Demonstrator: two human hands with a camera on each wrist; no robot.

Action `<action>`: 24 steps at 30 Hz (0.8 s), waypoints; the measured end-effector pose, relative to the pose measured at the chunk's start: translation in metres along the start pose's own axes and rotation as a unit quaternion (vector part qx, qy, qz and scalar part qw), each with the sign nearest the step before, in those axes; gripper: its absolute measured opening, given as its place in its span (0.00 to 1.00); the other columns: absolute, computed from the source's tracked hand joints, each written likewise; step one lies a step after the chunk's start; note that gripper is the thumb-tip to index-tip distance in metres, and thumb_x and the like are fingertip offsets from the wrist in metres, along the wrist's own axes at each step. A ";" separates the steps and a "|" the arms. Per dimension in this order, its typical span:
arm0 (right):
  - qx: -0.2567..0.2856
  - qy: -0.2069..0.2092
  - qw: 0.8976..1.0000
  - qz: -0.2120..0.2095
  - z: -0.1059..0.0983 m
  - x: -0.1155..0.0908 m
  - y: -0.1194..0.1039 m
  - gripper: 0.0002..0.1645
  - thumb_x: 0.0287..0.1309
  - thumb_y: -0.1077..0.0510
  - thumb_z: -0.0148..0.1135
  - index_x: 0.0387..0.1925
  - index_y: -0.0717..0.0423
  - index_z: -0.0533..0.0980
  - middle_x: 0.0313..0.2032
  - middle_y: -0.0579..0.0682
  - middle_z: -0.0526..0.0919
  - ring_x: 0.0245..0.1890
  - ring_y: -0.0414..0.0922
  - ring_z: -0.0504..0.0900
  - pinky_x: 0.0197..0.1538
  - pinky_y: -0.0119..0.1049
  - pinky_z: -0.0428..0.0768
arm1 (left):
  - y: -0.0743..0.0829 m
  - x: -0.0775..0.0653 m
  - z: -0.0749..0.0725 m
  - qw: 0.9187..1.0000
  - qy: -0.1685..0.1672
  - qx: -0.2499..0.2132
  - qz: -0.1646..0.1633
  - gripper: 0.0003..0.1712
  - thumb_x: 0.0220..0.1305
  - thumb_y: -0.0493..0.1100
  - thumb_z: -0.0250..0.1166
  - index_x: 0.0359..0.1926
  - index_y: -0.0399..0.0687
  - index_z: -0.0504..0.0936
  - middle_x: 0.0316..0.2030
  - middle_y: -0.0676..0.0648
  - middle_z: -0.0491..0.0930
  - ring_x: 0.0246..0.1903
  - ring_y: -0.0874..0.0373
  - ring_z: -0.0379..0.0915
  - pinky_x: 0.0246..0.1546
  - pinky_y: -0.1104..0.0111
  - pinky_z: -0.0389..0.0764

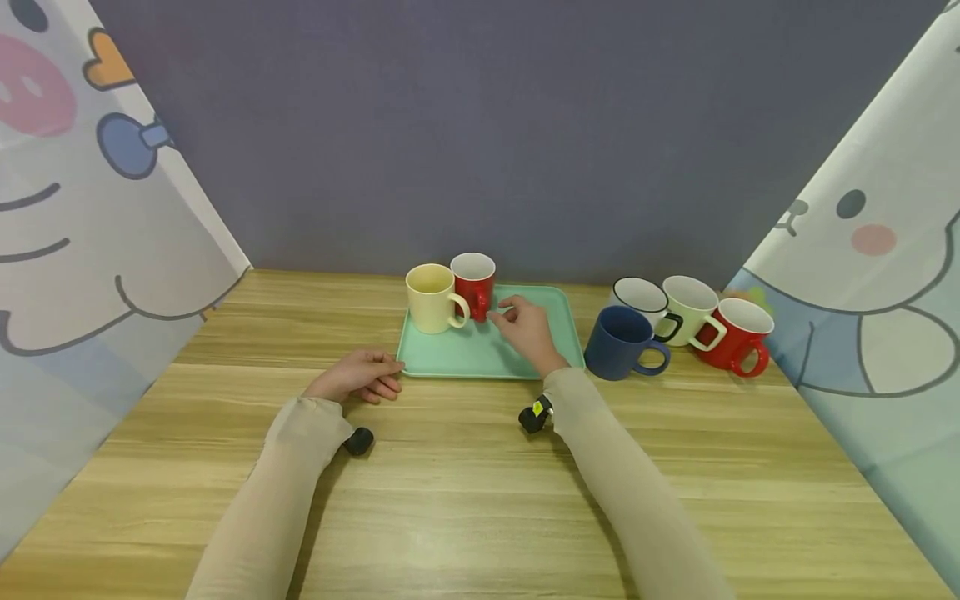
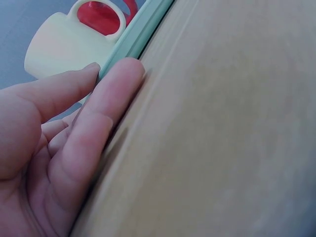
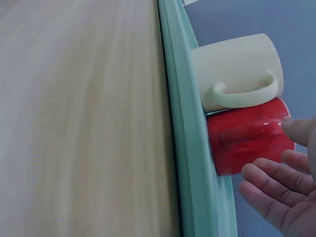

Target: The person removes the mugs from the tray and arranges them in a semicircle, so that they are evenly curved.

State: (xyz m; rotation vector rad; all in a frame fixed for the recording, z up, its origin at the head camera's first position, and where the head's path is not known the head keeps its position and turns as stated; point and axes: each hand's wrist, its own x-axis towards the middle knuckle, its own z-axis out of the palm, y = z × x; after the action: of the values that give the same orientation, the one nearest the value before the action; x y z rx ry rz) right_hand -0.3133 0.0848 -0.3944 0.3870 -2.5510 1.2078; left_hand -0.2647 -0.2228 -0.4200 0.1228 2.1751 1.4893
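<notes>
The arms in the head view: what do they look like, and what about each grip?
The left sleeve and right sleeve are long and plain beige. The left grip and right grip are bare human hands, without gloves. Small black gadgets sit at the wrists: the left gadget looks rounded, and the right gadget has a yellow-green mark beside it.

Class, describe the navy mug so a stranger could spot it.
On the wooden table, find the green tray. Just past its right edge, in front of the black-rimmed white mug, stands the navy mug, the only one dark blue inside and out.
</notes>
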 end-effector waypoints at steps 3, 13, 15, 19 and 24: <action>-0.002 -0.004 1.000 0.010 0.006 0.004 -0.002 0.19 0.64 0.54 0.67 0.46 0.67 0.79 0.33 0.59 0.87 0.31 0.51 0.85 0.35 0.43 0.82 | -0.001 0.000 -0.001 1.000 0.000 0.001 -0.001 0.18 0.75 0.50 0.59 0.49 0.38 0.76 0.32 0.49 0.84 0.31 0.60 0.84 0.31 0.68 0.82; 0.020 -0.008 0.999 0.046 0.022 0.013 -0.007 0.19 0.65 0.53 0.67 0.48 0.65 0.79 0.35 0.58 0.87 0.34 0.50 0.86 0.37 0.39 0.82 | -0.002 0.001 0.000 1.000 0.000 -0.005 -0.003 0.18 0.75 0.50 0.59 0.48 0.38 0.77 0.32 0.49 0.85 0.31 0.60 0.84 0.30 0.69 0.82; 0.020 -0.005 0.999 0.043 0.024 0.014 -0.008 0.19 0.65 0.54 0.66 0.48 0.66 0.79 0.36 0.59 0.87 0.35 0.51 0.86 0.37 0.39 0.82 | -0.002 0.001 0.000 1.000 0.000 -0.001 0.000 0.18 0.74 0.51 0.59 0.48 0.38 0.77 0.32 0.49 0.85 0.31 0.60 0.84 0.31 0.68 0.82; 0.021 -0.005 0.999 0.041 0.027 0.015 -0.009 0.18 0.66 0.55 0.66 0.48 0.67 0.79 0.37 0.60 0.87 0.38 0.52 0.86 0.37 0.40 0.82 | -0.002 0.001 -0.001 1.000 -0.001 -0.002 -0.001 0.17 0.74 0.51 0.59 0.47 0.40 0.77 0.33 0.49 0.85 0.31 0.60 0.85 0.31 0.67 0.82; 0.020 -0.007 0.999 0.035 0.029 0.016 -0.010 0.18 0.66 0.57 0.65 0.50 0.68 0.78 0.40 0.61 0.87 0.41 0.53 0.86 0.41 0.42 0.82 | -0.003 0.002 -0.001 1.000 0.000 -0.005 -0.003 0.16 0.75 0.50 0.59 0.45 0.41 0.77 0.33 0.49 0.85 0.31 0.59 0.85 0.31 0.67 0.82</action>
State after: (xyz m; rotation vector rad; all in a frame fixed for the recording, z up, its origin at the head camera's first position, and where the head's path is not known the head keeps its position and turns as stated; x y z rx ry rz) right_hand -0.3282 0.0542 -0.3991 0.3182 -2.5763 1.2859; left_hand -0.2662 -0.2245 -0.4232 0.1125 2.1663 1.4960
